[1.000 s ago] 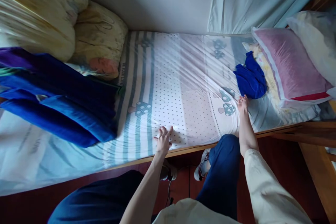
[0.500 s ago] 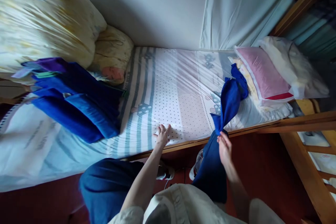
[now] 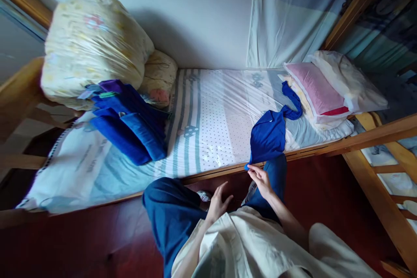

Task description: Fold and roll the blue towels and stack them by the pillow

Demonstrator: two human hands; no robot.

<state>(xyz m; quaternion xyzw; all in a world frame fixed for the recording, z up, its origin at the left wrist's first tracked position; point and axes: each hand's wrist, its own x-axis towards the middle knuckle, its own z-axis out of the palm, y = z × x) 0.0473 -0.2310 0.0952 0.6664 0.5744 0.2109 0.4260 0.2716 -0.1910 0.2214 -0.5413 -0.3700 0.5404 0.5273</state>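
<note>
One blue cloth (image 3: 269, 134) lies stretched across the bed (image 3: 213, 128), its near corner at the front edge pinched between thumb and fingers of the right hand (image 3: 260, 179); the left hand (image 3: 219, 204), fingers loosely spread, hangs before the shirt (image 3: 241, 243). One stack of folded blue fabric (image 3: 137, 124) sits beside a yellow bundle (image 3: 97, 47), left; one pink pillow (image 3: 316, 87) rests near the cloth's far end, right

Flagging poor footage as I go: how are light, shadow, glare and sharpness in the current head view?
Head view: dim, uneven light, falling dark toward the upper right corner; soft shadow on the wall beside the yellow bundle; faint sheen on the red floor, lower left; right hand and blue cloth slightly soft but readable.
</note>
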